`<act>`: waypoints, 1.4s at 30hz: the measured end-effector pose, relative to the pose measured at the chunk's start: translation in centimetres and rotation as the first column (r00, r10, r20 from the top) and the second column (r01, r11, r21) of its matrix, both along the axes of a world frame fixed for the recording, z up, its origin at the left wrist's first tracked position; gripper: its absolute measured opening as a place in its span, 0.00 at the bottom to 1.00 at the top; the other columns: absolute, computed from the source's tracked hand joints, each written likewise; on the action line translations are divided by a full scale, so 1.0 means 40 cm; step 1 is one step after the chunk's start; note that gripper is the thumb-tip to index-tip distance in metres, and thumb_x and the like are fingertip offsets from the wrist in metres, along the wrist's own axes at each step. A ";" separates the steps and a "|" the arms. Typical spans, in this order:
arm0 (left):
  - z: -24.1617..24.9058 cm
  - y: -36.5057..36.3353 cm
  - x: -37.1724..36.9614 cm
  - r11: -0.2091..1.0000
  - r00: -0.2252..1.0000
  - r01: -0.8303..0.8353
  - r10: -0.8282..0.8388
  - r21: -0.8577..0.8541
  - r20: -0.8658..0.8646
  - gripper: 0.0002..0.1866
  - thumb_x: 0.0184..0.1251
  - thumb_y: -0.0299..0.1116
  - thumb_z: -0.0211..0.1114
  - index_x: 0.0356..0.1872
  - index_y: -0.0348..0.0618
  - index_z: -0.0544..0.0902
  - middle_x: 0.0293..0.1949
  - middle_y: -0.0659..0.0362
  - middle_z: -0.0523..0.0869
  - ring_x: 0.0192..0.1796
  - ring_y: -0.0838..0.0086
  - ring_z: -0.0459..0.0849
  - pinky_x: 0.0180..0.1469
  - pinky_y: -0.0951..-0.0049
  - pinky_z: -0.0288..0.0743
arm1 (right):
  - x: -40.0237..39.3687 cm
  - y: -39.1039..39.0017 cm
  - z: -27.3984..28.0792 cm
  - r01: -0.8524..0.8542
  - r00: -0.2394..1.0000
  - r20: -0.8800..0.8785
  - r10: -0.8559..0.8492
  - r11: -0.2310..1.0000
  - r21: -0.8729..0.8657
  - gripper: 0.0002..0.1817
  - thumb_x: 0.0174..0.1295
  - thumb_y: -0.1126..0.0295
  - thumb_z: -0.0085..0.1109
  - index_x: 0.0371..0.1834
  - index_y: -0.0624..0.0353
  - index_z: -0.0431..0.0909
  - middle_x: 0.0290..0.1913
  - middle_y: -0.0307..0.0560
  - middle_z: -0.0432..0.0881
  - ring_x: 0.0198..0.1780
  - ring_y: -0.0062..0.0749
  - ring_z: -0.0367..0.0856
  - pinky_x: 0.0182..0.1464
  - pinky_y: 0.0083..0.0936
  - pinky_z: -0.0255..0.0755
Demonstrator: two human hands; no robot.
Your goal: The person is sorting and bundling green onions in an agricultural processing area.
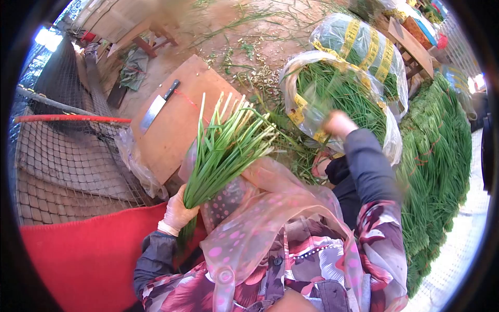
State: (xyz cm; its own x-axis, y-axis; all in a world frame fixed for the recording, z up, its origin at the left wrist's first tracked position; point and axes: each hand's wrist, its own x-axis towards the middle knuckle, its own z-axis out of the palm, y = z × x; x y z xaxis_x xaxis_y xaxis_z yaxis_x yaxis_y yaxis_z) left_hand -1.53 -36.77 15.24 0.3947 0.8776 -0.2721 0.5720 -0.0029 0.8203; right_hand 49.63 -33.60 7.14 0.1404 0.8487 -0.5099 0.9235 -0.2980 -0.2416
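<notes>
My left hand (179, 210), in a thin pale glove, is closed around a bunch of long green chives (221, 164). Their pale stem ends fan out up and to the right, over the edge of a wooden board (182, 112). My right hand (340, 125) is smeared by motion at the front rim of a clear plastic bag (392, 140) with yellow printed tape. Loose chives (332, 91) fill that bag. Whether anything is in my right fingers is hidden by the blur.
A cleaver (158, 106) with a dark handle lies on the board. Behind stands another taped bag (364, 41) of greens. A tall heap of chives (436, 171) is at the right. Netting (67, 171) and a red cloth (93, 260) lie left; trimmings (254, 78) litter the ground.
</notes>
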 end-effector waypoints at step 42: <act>-0.032 -0.022 0.038 0.980 0.955 0.096 -0.041 0.175 -0.293 0.28 0.57 0.25 0.66 0.61 0.42 0.72 0.47 0.51 0.85 0.49 0.68 0.86 0.50 0.72 0.77 | -0.141 0.133 0.092 0.651 0.447 -0.862 -0.240 0.748 0.130 0.13 0.66 0.61 0.58 0.42 0.58 0.84 0.29 0.38 0.83 0.24 0.14 0.74 0.26 0.15 0.65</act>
